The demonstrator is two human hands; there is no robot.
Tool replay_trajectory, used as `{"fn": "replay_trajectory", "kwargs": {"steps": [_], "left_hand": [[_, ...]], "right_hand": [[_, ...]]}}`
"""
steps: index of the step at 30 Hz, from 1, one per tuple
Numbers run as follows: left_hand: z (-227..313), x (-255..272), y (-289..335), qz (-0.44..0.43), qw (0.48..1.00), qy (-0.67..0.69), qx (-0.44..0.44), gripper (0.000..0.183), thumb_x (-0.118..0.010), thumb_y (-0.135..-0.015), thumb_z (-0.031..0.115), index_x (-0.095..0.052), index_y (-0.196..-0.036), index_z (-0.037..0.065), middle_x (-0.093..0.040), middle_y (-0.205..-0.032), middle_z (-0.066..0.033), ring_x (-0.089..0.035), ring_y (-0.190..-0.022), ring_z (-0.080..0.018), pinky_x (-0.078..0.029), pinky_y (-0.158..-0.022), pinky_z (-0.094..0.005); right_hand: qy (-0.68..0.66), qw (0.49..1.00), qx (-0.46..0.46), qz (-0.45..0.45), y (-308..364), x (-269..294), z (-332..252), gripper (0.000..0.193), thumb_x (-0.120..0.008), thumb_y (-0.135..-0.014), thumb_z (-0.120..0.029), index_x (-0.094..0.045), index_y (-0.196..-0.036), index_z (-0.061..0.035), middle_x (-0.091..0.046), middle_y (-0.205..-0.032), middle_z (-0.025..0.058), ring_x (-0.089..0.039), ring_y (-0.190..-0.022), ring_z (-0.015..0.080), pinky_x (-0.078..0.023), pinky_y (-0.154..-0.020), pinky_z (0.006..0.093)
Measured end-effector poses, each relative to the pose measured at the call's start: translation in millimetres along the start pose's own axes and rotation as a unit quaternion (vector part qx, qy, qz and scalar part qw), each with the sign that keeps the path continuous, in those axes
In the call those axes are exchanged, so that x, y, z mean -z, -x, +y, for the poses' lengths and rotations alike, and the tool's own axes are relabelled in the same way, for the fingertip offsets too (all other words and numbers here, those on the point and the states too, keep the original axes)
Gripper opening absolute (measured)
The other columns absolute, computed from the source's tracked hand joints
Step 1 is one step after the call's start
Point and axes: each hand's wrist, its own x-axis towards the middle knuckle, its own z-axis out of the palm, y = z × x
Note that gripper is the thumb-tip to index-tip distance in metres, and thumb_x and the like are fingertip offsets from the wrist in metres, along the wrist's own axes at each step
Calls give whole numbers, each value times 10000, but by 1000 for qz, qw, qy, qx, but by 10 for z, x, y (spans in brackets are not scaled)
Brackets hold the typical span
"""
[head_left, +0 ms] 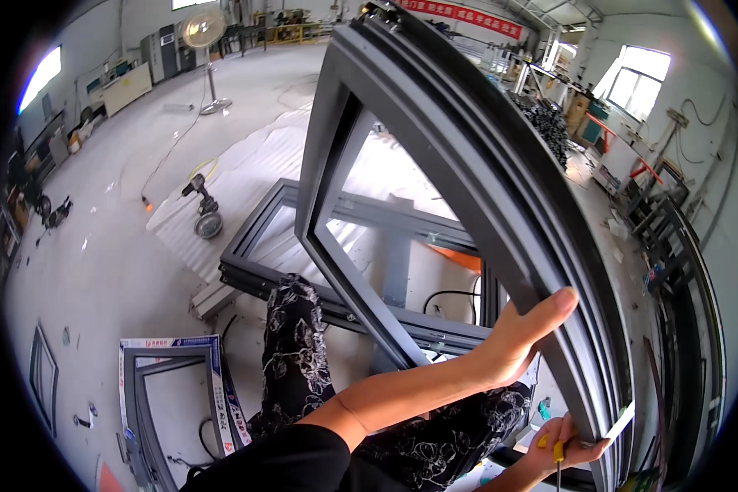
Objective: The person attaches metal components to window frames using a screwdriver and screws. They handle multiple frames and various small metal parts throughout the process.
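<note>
A large dark grey window frame stands tilted before me, its profiled outer edge running down the right side. My left hand is closed round its side member, thumb across the grooved edge. Lower on the same member, my right hand has its fingers curled against the frame's bottom end. In that hand is a slim yellow-handled tool that looks like a screwdriver, its thin shaft pointing down. A short pale strip lies on the edge by these fingers. Behind, another grey frame lies low.
A smaller grey frame with printed film is on the floor at lower left. A cordless drill rests on white sheeting. A pedestal fan stands far back. Dark profiles lean along the right side.
</note>
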Motion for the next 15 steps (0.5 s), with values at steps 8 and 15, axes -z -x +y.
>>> {"fn": "replay_trajectory", "kwargs": {"steps": [8, 15], "left_hand": [[808, 347, -292, -1, 992, 1, -123, 878, -675, -805, 556, -352, -1394, -10, -444, -1372, -97, -337, -1301, -158, -174, -1111, -333], [2001, 478, -33, 6, 953, -65, -297, 1144, -634, -714, 728, -113, -1494, 73, -214, -1513, -123, -222, -1386, -259, -239, -1113, -453]], "right_hand": [[129, 983, 29, 129, -629, -1276, 551, 717, -432, -908, -590, -475, -1270, 27, -374, -537, 46, -247, -310, 70, -232, -275, 172], [175, 984, -27, -35, -1176, -2262, 1067, 746, -385, -888, -625, -568, -1060, 77, -421, -530, 47, -297, -319, 80, -271, -303, 184]]}}
